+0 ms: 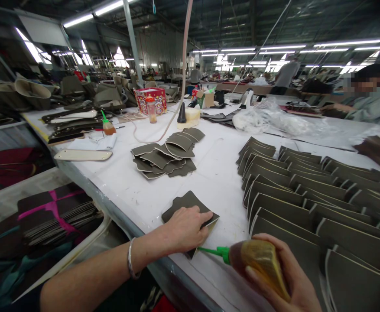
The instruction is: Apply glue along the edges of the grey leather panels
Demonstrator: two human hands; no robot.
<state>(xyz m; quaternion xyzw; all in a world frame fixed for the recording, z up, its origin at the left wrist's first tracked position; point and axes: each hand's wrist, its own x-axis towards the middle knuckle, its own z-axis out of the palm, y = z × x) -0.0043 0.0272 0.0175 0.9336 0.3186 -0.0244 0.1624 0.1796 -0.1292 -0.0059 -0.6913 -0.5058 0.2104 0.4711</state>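
Observation:
My left hand (185, 229) presses flat, fingers together, on a small stack of dark olive leather pieces (186, 203) at the near edge of the white table (209, 177). My right hand (287, 277) is wrapped round an amber glue bottle (261, 262). Its green nozzle (214, 250) points left at the edge of the stack under my left hand. A silver bracelet sits on my left wrist.
Rows of overlapping dark pieces (306, 195) cover the table to the right. A loose pile of pieces (168, 154) lies further back. Beyond are glue bottles (108, 125), a red box (151, 99), a hanging hose (185, 65) and a plastic bag (274, 117). A person (368, 93) sits at far right. Bins (53, 216) stand at left.

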